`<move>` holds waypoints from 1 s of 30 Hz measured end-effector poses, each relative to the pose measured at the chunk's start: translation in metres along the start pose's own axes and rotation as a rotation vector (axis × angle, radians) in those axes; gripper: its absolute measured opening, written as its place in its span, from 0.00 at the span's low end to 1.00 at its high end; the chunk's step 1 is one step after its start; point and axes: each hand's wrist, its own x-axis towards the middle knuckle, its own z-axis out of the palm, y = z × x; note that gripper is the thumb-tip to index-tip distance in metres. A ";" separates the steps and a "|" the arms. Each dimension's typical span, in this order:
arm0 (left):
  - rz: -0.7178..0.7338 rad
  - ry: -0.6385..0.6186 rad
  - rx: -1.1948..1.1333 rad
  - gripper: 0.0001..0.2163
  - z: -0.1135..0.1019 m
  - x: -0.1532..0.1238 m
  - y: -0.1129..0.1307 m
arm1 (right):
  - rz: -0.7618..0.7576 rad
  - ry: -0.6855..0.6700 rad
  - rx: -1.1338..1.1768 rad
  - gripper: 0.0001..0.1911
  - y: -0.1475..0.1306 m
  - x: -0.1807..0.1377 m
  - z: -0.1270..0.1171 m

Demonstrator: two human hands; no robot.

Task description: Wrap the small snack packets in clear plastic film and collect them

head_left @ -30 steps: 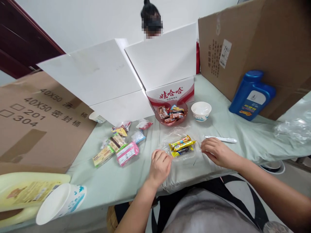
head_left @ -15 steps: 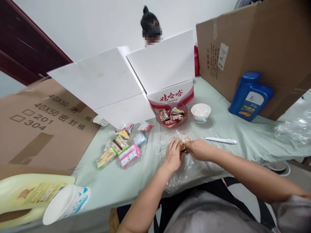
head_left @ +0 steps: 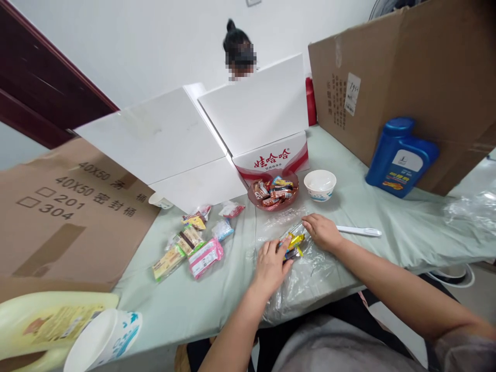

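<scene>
Your hands have just parted: half a second ago both met over the yellow-wrapped snack bars (head_left: 296, 241), and now your right hand (head_left: 324, 232) sits to their right, fingers curled down at the clear plastic film (head_left: 315, 279); you cannot tell whether they pinch it. Your left hand (head_left: 270, 264) alone now rests on the bars, fingers partly spread over their left end, though whether it grips them is unclear. The bars lie on the film, right of centre in the frame's lower half, more exposed, below the red candy bowl (head_left: 253, 203).
</scene>
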 end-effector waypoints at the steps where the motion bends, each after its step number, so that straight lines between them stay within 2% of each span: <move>1: -0.012 -0.034 0.013 0.29 -0.004 -0.006 -0.003 | -0.005 -0.008 -0.016 0.20 -0.001 0.000 0.000; 5: -0.035 -0.113 -0.021 0.27 -0.017 -0.027 -0.024 | -0.046 -0.027 -0.100 0.16 -0.005 0.000 0.003; 9: -0.031 -0.122 -0.263 0.19 -0.022 -0.032 -0.045 | -0.057 -0.048 -0.112 0.15 -0.007 0.000 0.005; 11: -0.056 -0.110 -0.466 0.15 -0.026 -0.026 -0.055 | -0.058 -0.057 -0.108 0.14 -0.007 0.000 0.004; 13: -0.125 -0.059 -0.657 0.15 -0.032 -0.011 -0.064 | -0.055 -0.064 -0.103 0.14 -0.007 0.000 0.004; 16: -0.252 0.110 -0.779 0.15 -0.046 0.025 -0.075 | -0.048 -0.072 -0.096 0.13 -0.007 0.000 0.004; 21: -0.304 0.303 -0.517 0.13 -0.065 0.108 -0.078 | -0.054 -0.069 -0.096 0.13 -0.006 0.001 0.006; 24: -0.253 0.295 -0.281 0.16 -0.070 0.147 -0.074 | -0.063 -0.059 -0.099 0.13 -0.005 0.001 0.006; 27: -0.220 0.281 -0.194 0.19 -0.070 0.158 -0.068 | -0.062 -0.053 -0.095 0.13 -0.005 0.001 0.006; 30: -0.131 0.336 -0.118 0.12 -0.063 0.138 -0.056 | -0.060 -0.058 -0.091 0.12 -0.005 0.001 0.006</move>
